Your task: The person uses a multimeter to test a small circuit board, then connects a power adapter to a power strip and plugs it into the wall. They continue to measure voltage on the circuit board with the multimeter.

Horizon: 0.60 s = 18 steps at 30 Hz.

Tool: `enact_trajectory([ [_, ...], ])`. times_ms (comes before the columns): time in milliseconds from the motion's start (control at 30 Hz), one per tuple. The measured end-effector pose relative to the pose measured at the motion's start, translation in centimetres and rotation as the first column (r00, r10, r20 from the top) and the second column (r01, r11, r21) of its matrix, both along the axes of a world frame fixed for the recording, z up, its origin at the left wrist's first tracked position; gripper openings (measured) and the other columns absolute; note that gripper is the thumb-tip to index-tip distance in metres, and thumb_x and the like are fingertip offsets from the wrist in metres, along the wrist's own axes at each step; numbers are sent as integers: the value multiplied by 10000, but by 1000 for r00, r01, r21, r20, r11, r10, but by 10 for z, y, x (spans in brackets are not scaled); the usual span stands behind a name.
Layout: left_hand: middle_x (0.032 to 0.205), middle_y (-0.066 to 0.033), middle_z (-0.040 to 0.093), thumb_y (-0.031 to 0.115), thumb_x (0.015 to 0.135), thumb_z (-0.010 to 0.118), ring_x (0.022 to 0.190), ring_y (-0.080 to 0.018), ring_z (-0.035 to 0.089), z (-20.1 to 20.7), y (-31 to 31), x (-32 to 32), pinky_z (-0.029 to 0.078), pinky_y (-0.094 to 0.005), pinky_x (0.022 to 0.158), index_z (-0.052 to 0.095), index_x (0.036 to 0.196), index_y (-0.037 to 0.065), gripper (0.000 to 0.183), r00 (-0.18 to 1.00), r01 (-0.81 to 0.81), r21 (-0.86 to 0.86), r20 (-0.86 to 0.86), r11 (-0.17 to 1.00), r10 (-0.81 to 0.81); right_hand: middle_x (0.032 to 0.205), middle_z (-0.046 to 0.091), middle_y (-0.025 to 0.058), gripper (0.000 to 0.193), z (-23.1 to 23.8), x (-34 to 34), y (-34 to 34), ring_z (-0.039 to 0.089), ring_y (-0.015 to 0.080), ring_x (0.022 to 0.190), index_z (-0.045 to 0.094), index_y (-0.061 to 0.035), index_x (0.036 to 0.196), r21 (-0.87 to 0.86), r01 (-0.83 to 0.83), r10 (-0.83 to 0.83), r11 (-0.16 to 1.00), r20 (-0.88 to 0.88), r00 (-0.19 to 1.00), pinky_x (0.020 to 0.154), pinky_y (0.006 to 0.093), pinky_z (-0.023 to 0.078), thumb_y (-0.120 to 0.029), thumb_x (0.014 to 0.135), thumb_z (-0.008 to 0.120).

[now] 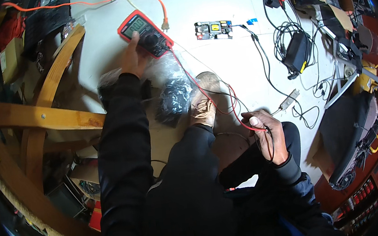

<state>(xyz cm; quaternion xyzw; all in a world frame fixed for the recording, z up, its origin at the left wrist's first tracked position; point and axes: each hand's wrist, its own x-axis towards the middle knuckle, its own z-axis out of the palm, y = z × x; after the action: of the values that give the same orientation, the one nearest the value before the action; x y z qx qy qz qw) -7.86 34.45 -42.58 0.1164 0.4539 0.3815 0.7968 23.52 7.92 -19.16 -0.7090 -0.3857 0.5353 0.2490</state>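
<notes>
My left hand (135, 57) grips a red and black multimeter (146, 35), its thumb on the face beside the lit display. Red and black test leads run from the meter's lower end, past my shoe (207, 88), to my right hand (269, 135). That hand is closed around the test leads (255, 129) near my right knee; their tips are hard to make out. Farther off on the pale floor lies a small circuit board (213, 29) with a yellow component, and a black cable (254, 35) reaches its right side. Clear plastic wrapping (172, 92) around something dark sits below the meter.
An orange cord (94, 2) with a plug crosses the top left. A wooden chair frame (50, 115) stands at left. A black power adapter (297, 53) with coiled cables and a small inline box (289, 99) lie at right, near a metal frame (337, 77).
</notes>
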Motion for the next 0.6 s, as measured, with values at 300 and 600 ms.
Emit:
enact_trajectory([
  [300,1259,-161,660,554,825,795,1185,-294,620,25,-95,11,456,-430,1025,751,1102,29,595,113,637,-21,-986,770,-120,939,631,135,330,34,17,-15,588,179,757,691,90,1115,104,-59,42,993,154,987,724,296,469,-205,1080,548],
  [600,1461,-186,543,639,783,783,1430,-378,411,46,-172,-24,197,-603,1226,718,1280,145,704,-443,782,-387,-897,489,-3,882,591,83,394,45,23,-56,520,157,757,675,83,1054,246,-89,57,965,132,990,705,293,415,-284,1097,540],
])
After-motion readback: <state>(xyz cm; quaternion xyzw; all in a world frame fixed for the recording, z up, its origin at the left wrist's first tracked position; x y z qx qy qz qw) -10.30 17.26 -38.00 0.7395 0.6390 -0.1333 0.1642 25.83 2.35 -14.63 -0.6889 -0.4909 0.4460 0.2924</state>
